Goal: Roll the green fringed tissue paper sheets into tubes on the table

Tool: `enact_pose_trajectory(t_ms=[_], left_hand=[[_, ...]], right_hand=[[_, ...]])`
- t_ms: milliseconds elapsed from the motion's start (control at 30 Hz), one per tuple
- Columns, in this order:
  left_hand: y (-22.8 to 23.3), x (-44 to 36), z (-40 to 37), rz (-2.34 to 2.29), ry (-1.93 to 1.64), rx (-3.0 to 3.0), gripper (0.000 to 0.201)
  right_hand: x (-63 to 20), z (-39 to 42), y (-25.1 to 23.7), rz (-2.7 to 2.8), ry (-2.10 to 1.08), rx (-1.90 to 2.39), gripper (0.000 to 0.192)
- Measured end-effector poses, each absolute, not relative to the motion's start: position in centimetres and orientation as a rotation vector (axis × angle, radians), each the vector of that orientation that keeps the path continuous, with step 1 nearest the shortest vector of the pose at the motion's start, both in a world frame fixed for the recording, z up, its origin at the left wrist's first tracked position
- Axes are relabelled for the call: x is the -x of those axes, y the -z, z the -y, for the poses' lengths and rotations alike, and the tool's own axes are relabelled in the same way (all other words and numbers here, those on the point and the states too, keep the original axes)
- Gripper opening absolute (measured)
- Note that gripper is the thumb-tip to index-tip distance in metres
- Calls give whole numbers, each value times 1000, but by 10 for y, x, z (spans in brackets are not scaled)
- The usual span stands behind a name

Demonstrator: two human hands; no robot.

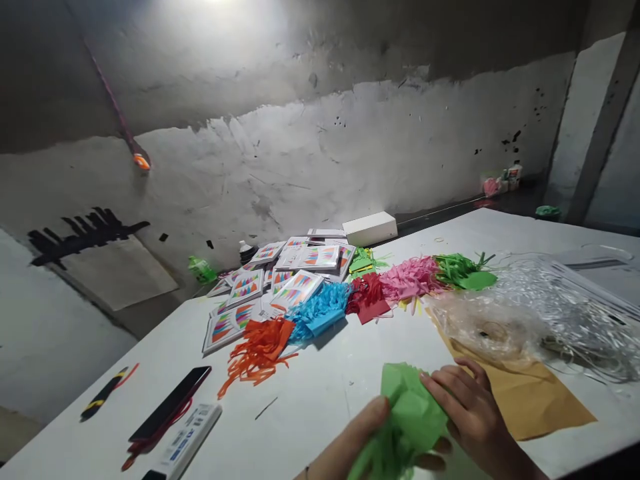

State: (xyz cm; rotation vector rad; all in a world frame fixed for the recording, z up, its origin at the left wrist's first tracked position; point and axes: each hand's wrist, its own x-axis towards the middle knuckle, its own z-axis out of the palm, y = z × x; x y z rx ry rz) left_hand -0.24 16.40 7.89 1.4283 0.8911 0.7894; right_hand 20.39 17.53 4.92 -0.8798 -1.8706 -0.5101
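Observation:
Both hands hold a bundle of green tissue paper (407, 413) at the table's near edge. My left hand (357, 437) grips it from below on the left, thumb up against the paper. Resting on the bundle's right side is my right hand (473, 410), fingers curled over the top. Beyond lie piles of fringed cut paper: orange (260, 350), blue (320, 310), red (367, 299), pink (410, 277) and green (463, 270).
Several printed colour packets (280, 280) are heaped behind the piles, with a white box (370, 229) further back. Clear plastic wrapping (545, 313) and brown paper (530, 393) lie to the right. A phone (173, 402), a remote-like device (187, 440) and a black-and-yellow tool (103, 395) lie at left.

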Motion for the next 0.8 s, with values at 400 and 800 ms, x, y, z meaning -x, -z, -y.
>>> enact_pose_trajectory(t_ms=[400,800], left_hand=[[-53,75,-158,-820,-529,-887,49],[-37,113,-99,-1359,-343,-2297,58]], right_hand=[[-246,-157,-45,2147,640,848,48],[-132,-133,44,2237,82,729,38]])
